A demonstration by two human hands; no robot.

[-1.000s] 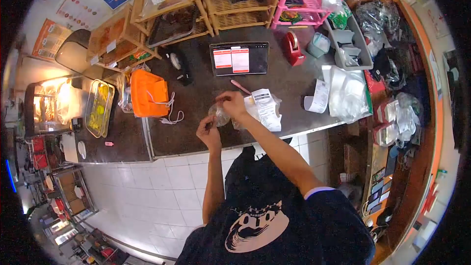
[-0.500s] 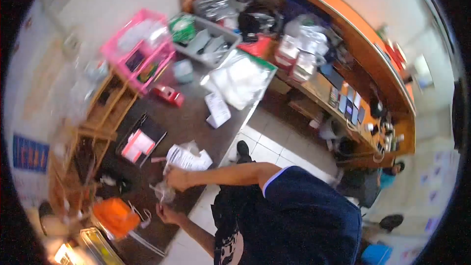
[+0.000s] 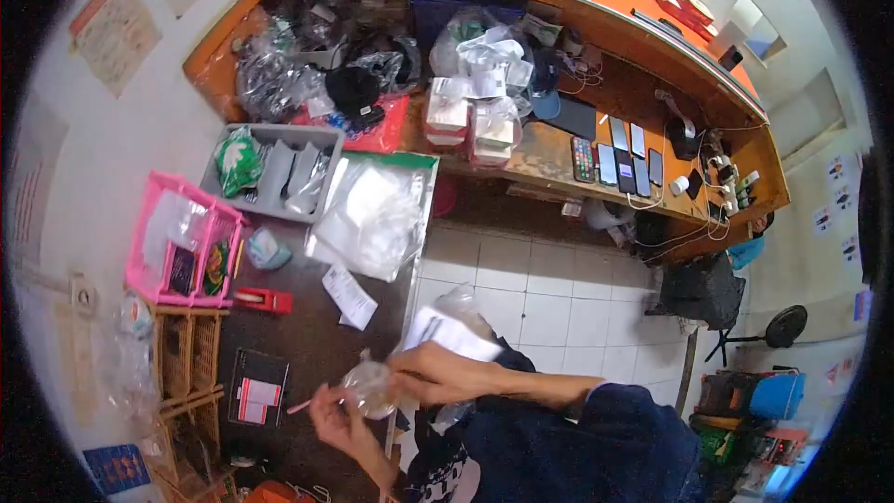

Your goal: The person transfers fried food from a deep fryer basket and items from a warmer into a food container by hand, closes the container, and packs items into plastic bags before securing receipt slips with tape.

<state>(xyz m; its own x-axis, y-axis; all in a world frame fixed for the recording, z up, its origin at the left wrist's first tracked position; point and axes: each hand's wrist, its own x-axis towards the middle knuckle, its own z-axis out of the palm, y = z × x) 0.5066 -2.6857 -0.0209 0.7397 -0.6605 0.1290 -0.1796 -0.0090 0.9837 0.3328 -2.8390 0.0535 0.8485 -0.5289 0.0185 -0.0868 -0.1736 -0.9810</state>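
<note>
A crumpled clear plastic bag (image 3: pixel 370 389) hangs between my two hands over the dark tabletop's edge. My left hand (image 3: pixel 337 421) pinches its lower left side with bent fingers. My right hand (image 3: pixel 433 371) is closed at its upper right side. Just beyond the right hand is a printed white paper (image 3: pixel 452 333) with clear plastic (image 3: pixel 463 303) around it; whether that hand also grips it is hidden. A thin pink stick-like item (image 3: pixel 299 406) shows by my left fingertips; I cannot tell whether they touch it.
On the dark table (image 3: pixel 307 335) are a black tray (image 3: pixel 237 413) with pink-and-white labels, a red tape dispenser (image 3: pixel 264 299), a pink basket (image 3: pixel 191 298), a grey bin (image 3: pixel 279 214), plastic bags (image 3: pixel 372 210) and a paper slip (image 3: pixel 349 296). Several phones (image 3: pixel 626 168) lie on the wooden counter.
My view has turned and shifted. My hands and the plastic bag have come nearer the table's edge, and the printed paper moved off the tabletop towards my body.
</note>
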